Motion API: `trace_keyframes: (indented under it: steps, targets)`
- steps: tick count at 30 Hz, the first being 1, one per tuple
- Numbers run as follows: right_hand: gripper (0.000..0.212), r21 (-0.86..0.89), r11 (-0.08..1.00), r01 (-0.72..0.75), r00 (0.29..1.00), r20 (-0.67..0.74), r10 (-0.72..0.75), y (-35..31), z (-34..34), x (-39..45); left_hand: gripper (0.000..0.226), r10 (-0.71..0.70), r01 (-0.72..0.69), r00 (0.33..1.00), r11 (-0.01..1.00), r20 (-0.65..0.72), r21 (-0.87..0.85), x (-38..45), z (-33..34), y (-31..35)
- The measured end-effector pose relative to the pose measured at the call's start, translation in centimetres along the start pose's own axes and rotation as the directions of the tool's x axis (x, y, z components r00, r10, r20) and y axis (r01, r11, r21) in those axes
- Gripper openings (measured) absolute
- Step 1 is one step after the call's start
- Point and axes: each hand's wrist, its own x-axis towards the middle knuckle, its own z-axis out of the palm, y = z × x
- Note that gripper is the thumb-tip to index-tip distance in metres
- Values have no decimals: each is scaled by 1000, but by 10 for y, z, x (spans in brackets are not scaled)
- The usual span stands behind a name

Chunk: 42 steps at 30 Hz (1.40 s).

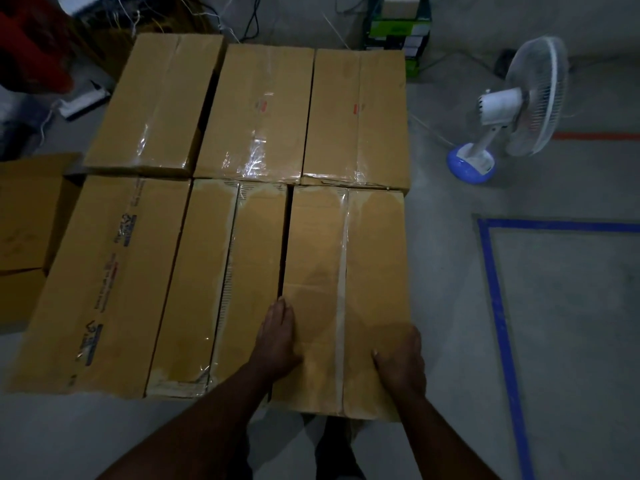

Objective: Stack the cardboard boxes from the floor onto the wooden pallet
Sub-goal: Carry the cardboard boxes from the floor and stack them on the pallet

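Observation:
Several brown taped cardboard boxes lie flat in two rows of three; they cover whatever is beneath them, so no wooden pallet shows. The near right box has both my hands on its near end. My left hand lies flat with fingers straight along the box's left edge, beside the gap to the near middle box. My right hand wraps over the right side of the same box, fingers curled down the edge. The near left box bears printed labels.
A white and blue standing fan stands on the floor to the right of the far row. Blue tape marks a rectangle on the floor at right. More cardboard boxes sit at the left. Cables and clutter lie behind.

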Motion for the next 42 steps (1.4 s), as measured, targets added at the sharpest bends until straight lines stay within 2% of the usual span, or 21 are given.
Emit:
trace_keyframes:
  steps: [3, 5, 9, 13, 21, 25, 29, 32, 37, 40, 42]
  targets:
    - [106, -74, 985, 156, 986, -49, -159, -6, -4, -3, 94, -17, 10, 999, 988, -46, -157, -8, -4, 6]
    - [97, -54, 974, 219, 975, -14, -220, -13, -10, -5, 87, -36, 10, 995, 961, -90, -277, -20, -5, 12]
    - [71, 98, 945, 314, 946, 48, -319, -28, -34, -20, 69, -92, -4, 977, 896, -195, -444, -64, -11, 31]
    - [61, 181, 887, 425, 892, 79, -444, -30, -60, -46, 57, -113, -50, 952, 859, -285, -509, -111, -20, 50]
    - [49, 409, 797, 445, 847, 97, -523, -14, -108, -92, 50, -158, -130, 894, 804, -418, -581, -166, -20, 103]
    - [47, 394, 773, 498, 802, 130, -583, 21, -141, -103, 45, -227, -171, 853, 730, -470, -662, -199, 17, 147]
    - [45, 411, 766, 494, 771, 200, -605, 45, -177, -107, 39, -273, -160, 855, 672, -442, -723, -229, 50, 186]
    - [45, 443, 756, 483, 756, 225, -615, 42, -209, -86, 40, -307, -164, 826, 672, -473, -722, -224, 46, 214]
    - [37, 493, 722, 486, 681, 305, -666, 30, -270, -14, 40, -355, -155, 783, 683, -510, -713, -177, 34, 281]
    - [31, 432, 725, 537, 613, 390, -687, 26, -323, 52, 40, -388, -136, 786, 651, -482, -747, -130, 33, 342]
    - [31, 367, 707, 605, 586, 396, -707, 23, -360, 93, 40, -389, -132, 793, 641, -469, -756, -99, 28, 383]
